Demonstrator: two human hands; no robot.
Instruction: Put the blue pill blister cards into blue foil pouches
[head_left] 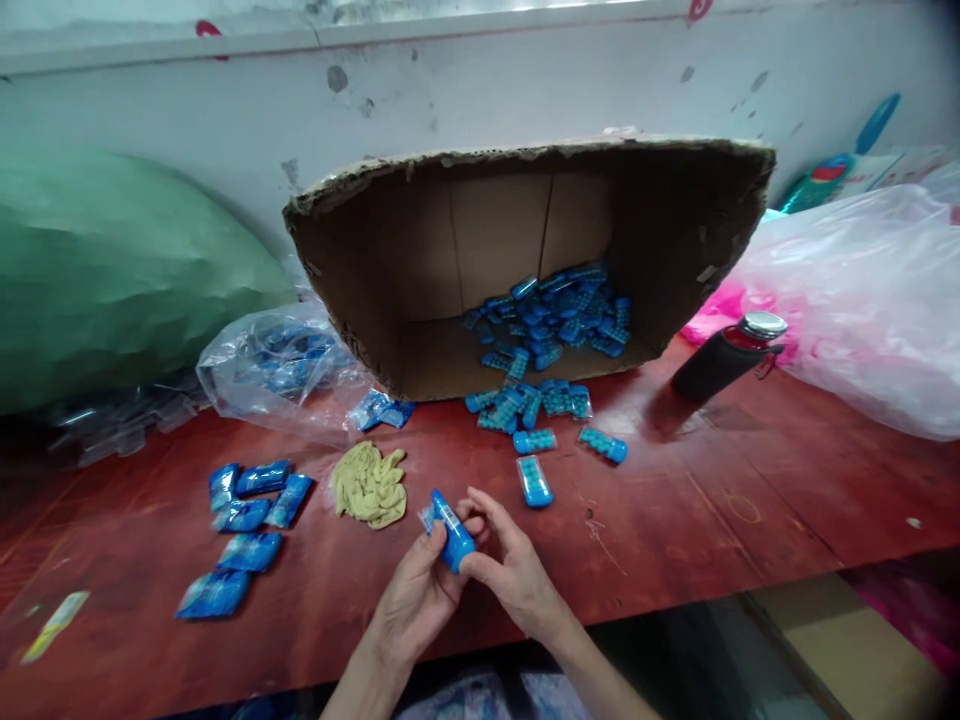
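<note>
Both my hands meet at the near edge of a red-brown table [675,520]. My left hand [420,595] and my right hand [510,570] pinch one small blue item [452,530] with a clear wrapper at its left end. A cardboard box [420,260] lies on its side behind, with many loose blue items [562,315] spilling from it onto the table. Two of them [534,480] lie just beyond my right hand. Several wrapped blue packets [251,515] lie in a group to the left.
A crumpled yellowish glove [370,485] lies left of my hands. A clear bag of blue items [277,365] sits by the box, a green sack [112,270] behind it. A black bottle [726,358] with a metal cap lies at right beside a large translucent bag [862,300].
</note>
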